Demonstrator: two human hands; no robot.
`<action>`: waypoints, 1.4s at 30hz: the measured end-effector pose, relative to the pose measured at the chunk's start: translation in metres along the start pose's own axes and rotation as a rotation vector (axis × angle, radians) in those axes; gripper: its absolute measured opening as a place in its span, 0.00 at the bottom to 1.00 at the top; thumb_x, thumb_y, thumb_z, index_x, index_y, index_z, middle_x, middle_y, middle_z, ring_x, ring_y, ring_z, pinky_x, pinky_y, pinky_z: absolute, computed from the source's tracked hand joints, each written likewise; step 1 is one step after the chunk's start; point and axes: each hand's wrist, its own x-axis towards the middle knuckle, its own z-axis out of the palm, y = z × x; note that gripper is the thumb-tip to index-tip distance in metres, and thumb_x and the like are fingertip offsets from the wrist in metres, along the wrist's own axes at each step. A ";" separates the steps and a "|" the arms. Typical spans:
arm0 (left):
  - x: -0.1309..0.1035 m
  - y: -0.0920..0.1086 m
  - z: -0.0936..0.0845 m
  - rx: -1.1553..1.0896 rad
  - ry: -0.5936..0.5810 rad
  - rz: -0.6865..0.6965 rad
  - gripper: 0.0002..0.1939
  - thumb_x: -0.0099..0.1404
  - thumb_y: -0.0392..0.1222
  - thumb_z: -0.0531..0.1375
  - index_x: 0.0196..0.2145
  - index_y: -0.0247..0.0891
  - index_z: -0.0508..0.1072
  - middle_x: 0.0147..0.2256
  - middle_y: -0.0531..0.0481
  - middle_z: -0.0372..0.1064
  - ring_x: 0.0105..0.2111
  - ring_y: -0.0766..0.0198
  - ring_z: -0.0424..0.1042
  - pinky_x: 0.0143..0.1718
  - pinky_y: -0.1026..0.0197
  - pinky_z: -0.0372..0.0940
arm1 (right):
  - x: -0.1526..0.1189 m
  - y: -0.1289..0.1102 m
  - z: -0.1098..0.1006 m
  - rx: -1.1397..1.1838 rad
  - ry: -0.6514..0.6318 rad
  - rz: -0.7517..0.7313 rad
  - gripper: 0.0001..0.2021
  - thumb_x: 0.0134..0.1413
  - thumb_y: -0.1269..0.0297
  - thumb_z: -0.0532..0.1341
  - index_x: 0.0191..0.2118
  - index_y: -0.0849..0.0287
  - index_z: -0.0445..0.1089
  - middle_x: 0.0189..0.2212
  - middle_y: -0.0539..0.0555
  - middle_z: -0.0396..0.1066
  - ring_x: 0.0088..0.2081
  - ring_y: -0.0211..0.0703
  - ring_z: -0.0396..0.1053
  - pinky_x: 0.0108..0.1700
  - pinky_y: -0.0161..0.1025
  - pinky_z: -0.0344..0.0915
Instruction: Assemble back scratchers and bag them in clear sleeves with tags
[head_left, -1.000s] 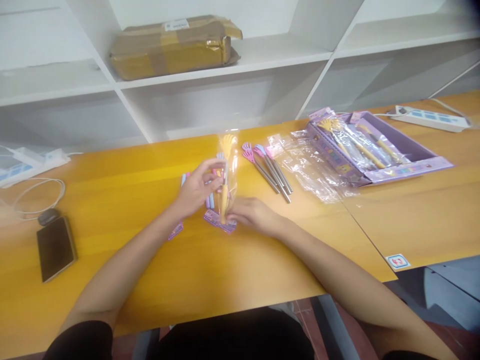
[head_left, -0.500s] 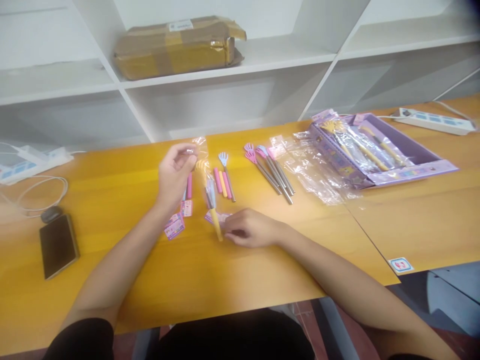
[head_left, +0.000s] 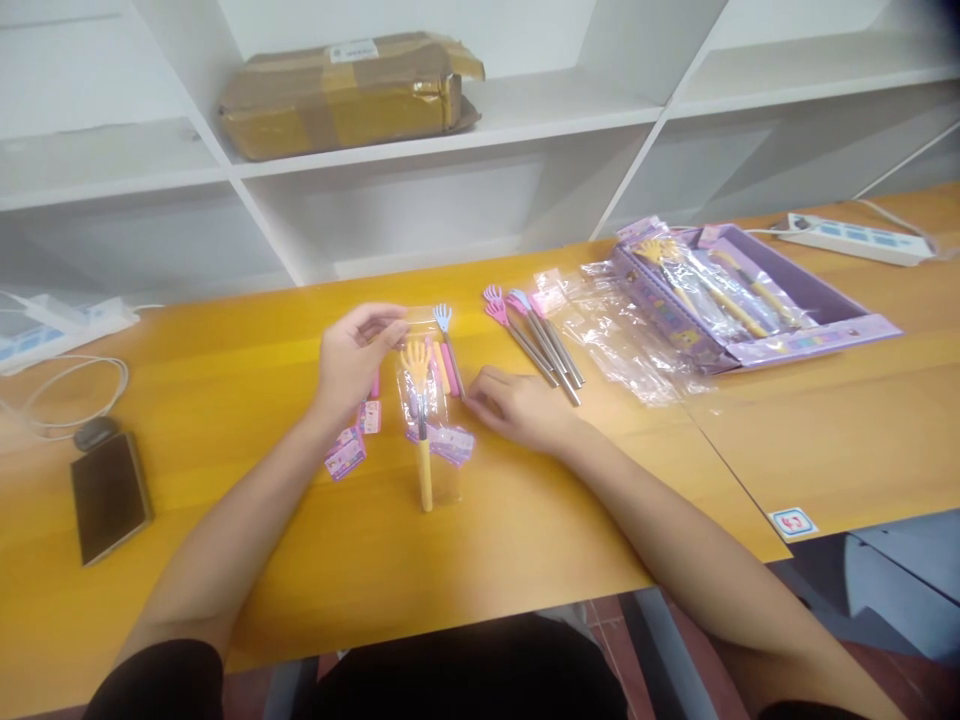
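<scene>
My left hand (head_left: 358,355) pinches the top edge of a clear plastic bag (head_left: 442,485). In or under that bag lies a yellow back scratcher (head_left: 424,470), its hand-shaped head toward my left hand and its handle toward me. My right hand (head_left: 517,405) rests to the right with fingers curled together, close to the rod end of a blue back scratcher (head_left: 443,320); what its fingertips hold, if anything, is hidden. Pink and yellow handle sleeves (head_left: 448,370) lie between the hands. Purple-pink cards (head_left: 454,444) lie by the bag, and more cards (head_left: 345,455) sit left.
Several pink and blue scratchers with metal rods (head_left: 551,340) lie right of my hands. Beyond them are empty-looking clear bags (head_left: 637,350) and a purple display box (head_left: 817,345) with bagged yellow scratchers. A phone (head_left: 111,497) lies left; a taped carton (head_left: 345,100) sits on the shelf.
The bagged yellow scratcher has come down nearer me and straightened. My right hand has moved up and away from its handle; my left hand has shifted slightly down, keeping the bag's top.
</scene>
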 end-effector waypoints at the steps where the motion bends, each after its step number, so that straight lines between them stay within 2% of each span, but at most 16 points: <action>1: 0.000 0.001 0.000 0.007 0.005 0.006 0.10 0.67 0.45 0.73 0.43 0.39 0.84 0.40 0.46 0.82 0.37 0.63 0.80 0.44 0.58 0.78 | 0.000 -0.002 0.000 0.015 -0.032 -0.013 0.09 0.76 0.59 0.60 0.44 0.57 0.73 0.40 0.55 0.77 0.33 0.42 0.70 0.36 0.39 0.58; 4: -0.001 0.004 0.001 0.044 0.013 0.013 0.10 0.66 0.46 0.73 0.40 0.38 0.83 0.37 0.47 0.81 0.34 0.64 0.79 0.42 0.59 0.77 | 0.000 -0.008 0.002 0.072 -0.147 -0.063 0.12 0.73 0.53 0.65 0.46 0.57 0.74 0.45 0.57 0.77 0.38 0.45 0.74 0.39 0.40 0.61; 8: -0.001 0.003 0.001 0.067 0.019 0.000 0.10 0.67 0.47 0.72 0.37 0.37 0.81 0.33 0.49 0.79 0.33 0.64 0.77 0.39 0.60 0.75 | -0.001 -0.010 0.011 0.110 -0.248 -0.045 0.24 0.58 0.46 0.76 0.49 0.58 0.74 0.50 0.58 0.76 0.38 0.45 0.73 0.37 0.39 0.61; 13: 0.001 -0.004 0.001 0.121 -0.037 -0.031 0.14 0.71 0.52 0.68 0.37 0.39 0.78 0.34 0.47 0.77 0.34 0.62 0.75 0.39 0.58 0.73 | 0.000 -0.009 0.014 0.286 -0.280 0.043 0.20 0.54 0.56 0.80 0.41 0.58 0.72 0.43 0.52 0.73 0.33 0.38 0.67 0.36 0.36 0.58; 16: 0.002 -0.007 -0.001 0.253 -0.074 0.049 0.17 0.73 0.56 0.65 0.37 0.39 0.78 0.39 0.45 0.75 0.43 0.57 0.75 0.48 0.53 0.72 | 0.002 -0.009 0.011 0.384 -0.286 0.102 0.20 0.51 0.61 0.81 0.38 0.58 0.69 0.37 0.49 0.71 0.32 0.37 0.65 0.35 0.35 0.57; 18: 0.001 -0.007 -0.001 0.318 -0.084 0.114 0.18 0.74 0.58 0.64 0.37 0.40 0.78 0.43 0.43 0.74 0.49 0.55 0.73 0.54 0.51 0.71 | 0.003 -0.009 0.010 0.458 -0.289 0.142 0.17 0.55 0.62 0.78 0.36 0.57 0.67 0.32 0.47 0.69 0.31 0.36 0.62 0.34 0.35 0.56; 20: 0.000 -0.006 -0.001 0.305 -0.099 0.113 0.18 0.74 0.58 0.64 0.37 0.40 0.78 0.46 0.43 0.72 0.50 0.54 0.72 0.53 0.50 0.72 | 0.004 -0.010 0.011 0.581 -0.219 0.195 0.14 0.62 0.60 0.73 0.36 0.57 0.67 0.30 0.46 0.68 0.29 0.36 0.61 0.33 0.35 0.56; 22: -0.001 -0.004 -0.001 0.265 -0.125 0.081 0.18 0.74 0.58 0.64 0.38 0.40 0.78 0.48 0.43 0.70 0.48 0.55 0.72 0.50 0.52 0.74 | 0.006 -0.011 0.014 0.754 -0.036 0.274 0.14 0.65 0.54 0.71 0.40 0.56 0.69 0.32 0.48 0.72 0.30 0.37 0.65 0.34 0.36 0.60; 24: -0.003 0.000 0.001 0.242 -0.162 0.045 0.16 0.74 0.56 0.64 0.38 0.40 0.77 0.46 0.43 0.71 0.45 0.57 0.73 0.48 0.53 0.74 | 0.007 -0.013 0.014 0.917 0.156 0.343 0.17 0.64 0.49 0.71 0.45 0.55 0.70 0.37 0.51 0.75 0.35 0.40 0.70 0.38 0.38 0.67; 27: -0.007 0.005 0.006 0.203 -0.206 -0.021 0.14 0.76 0.52 0.62 0.39 0.39 0.75 0.40 0.46 0.73 0.41 0.59 0.74 0.48 0.55 0.72 | 0.007 -0.016 0.011 1.071 0.267 0.348 0.18 0.63 0.45 0.72 0.43 0.55 0.74 0.41 0.53 0.75 0.42 0.43 0.74 0.46 0.41 0.73; 30: -0.011 0.007 0.010 0.191 -0.205 -0.065 0.11 0.76 0.49 0.61 0.39 0.39 0.74 0.38 0.47 0.74 0.40 0.59 0.75 0.47 0.54 0.71 | 0.006 -0.021 0.005 1.177 0.243 0.319 0.18 0.61 0.46 0.74 0.39 0.56 0.77 0.48 0.55 0.73 0.42 0.41 0.73 0.42 0.39 0.74; 34: -0.018 0.007 0.015 0.233 -0.253 -0.021 0.11 0.77 0.49 0.60 0.40 0.40 0.73 0.40 0.47 0.73 0.42 0.58 0.75 0.48 0.53 0.71 | 0.004 -0.032 0.001 1.249 0.073 0.334 0.19 0.62 0.44 0.72 0.40 0.57 0.80 0.56 0.59 0.73 0.38 0.39 0.73 0.36 0.37 0.74; 38: -0.027 0.007 0.022 0.272 -0.325 0.026 0.13 0.79 0.52 0.58 0.41 0.41 0.73 0.41 0.46 0.73 0.42 0.57 0.74 0.47 0.52 0.71 | 0.003 -0.041 0.002 1.193 0.024 0.290 0.17 0.64 0.47 0.72 0.36 0.58 0.81 0.44 0.56 0.78 0.29 0.35 0.68 0.31 0.37 0.70; 42: -0.030 0.006 0.025 0.255 -0.334 0.025 0.15 0.80 0.54 0.56 0.42 0.41 0.70 0.41 0.46 0.75 0.42 0.57 0.76 0.48 0.51 0.71 | 0.004 -0.041 0.004 1.108 0.050 0.235 0.16 0.65 0.48 0.72 0.39 0.57 0.83 0.40 0.56 0.80 0.37 0.42 0.74 0.38 0.39 0.72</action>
